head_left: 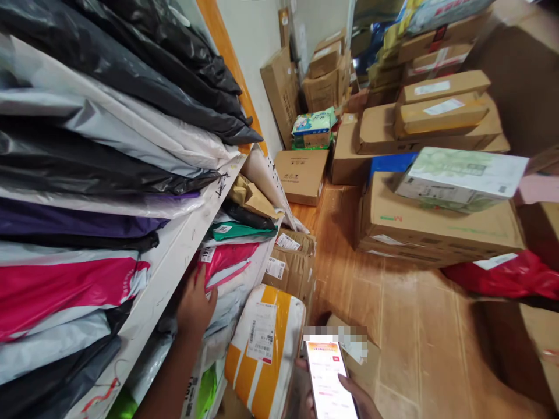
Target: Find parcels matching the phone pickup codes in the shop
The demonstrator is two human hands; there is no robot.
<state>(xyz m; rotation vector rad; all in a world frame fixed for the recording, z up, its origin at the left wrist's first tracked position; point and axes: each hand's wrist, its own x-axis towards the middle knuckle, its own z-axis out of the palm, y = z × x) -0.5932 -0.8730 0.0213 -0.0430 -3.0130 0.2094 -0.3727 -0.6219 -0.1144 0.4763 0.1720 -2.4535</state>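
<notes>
My left hand point(194, 305) reaches into the lower shelf, its thumb and fingers apart, touching the edge of a pink plastic mailer bag point(227, 256) with a white label. A green mailer bag point(242, 231) lies just above that one, and grey-white bags point(227, 305) are stacked beneath. At the bottom of the view, my right hand point(361, 398) holds a phone point(327, 378) with its screen lit and its thumb at the right edge. Between my hands stands an orange-and-white striped parcel point(266, 349) bearing a shipping label.
Black, grey, purple and pink bags fill the upper shelf, whose white board point(174, 273) runs diagonally. Brown cartons point(288, 267) stand along the shelf foot. On the right, a large carton point(437, 227) carries a white-green box point(463, 174); a red bag point(506, 276) lies beside it.
</notes>
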